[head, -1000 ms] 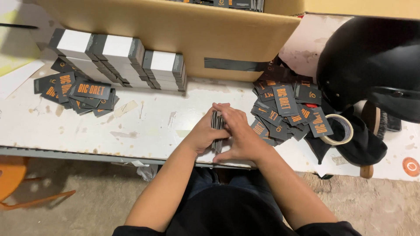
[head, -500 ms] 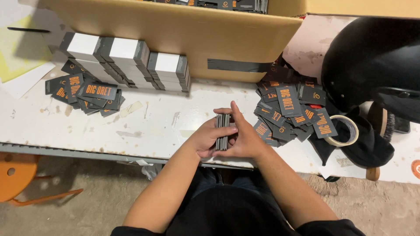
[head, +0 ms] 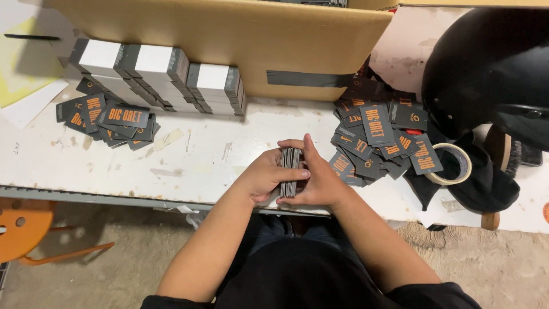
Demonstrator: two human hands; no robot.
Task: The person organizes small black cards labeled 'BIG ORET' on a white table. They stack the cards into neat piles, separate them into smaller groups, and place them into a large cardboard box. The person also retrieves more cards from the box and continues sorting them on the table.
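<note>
Card stack (head: 290, 171) now nearer the table edge, pinched between left hand (head: 264, 176) and right hand (head: 316, 182).

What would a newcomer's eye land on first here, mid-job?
First, the left hand and right hand squeezing a slim stack of dark grey cards upright on edge at the near edge of the scuffed white table. Next, the loose heap of dark cards with orange lettering right of the hands, and the rows of banded white-topped card stacks against the brown cardboard box at the back.
</note>
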